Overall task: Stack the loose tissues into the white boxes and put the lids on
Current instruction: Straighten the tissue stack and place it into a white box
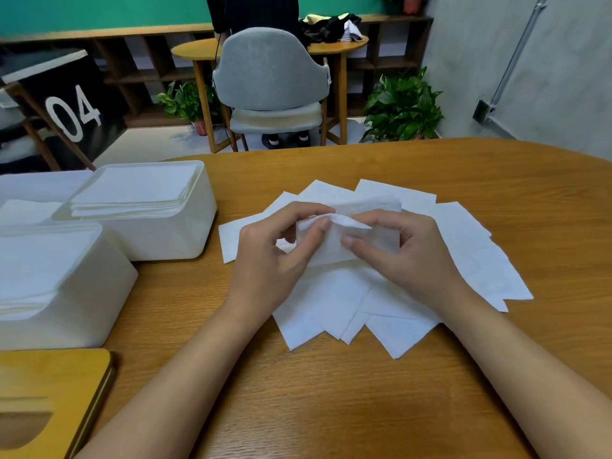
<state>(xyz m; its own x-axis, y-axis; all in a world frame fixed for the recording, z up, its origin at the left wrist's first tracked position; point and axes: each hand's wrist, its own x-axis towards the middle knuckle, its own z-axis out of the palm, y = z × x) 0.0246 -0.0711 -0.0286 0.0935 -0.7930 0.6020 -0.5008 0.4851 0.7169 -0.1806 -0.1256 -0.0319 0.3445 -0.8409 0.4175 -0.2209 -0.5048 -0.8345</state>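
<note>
Several loose white tissues (347,306) lie fanned out on the wooden table (331,409) in front of me. Above the pile, my left hand (275,256) and my right hand (407,256) both pinch one tissue (334,241) between thumb and fingers, lifted slightly and partly folded. Two white boxes stand at the left with no lids on: the far one (165,240) holds a neat stack of tissues, and the near one (76,313) holds a stack too. A wooden lid (56,385) with an oval slot lies at the near left corner.
A third white box (29,187) shows at the far left edge. Beyond the table stand a grey chair (271,81), a round wooden table (265,48), potted plants (404,107) and a black sign marked 04 (73,114).
</note>
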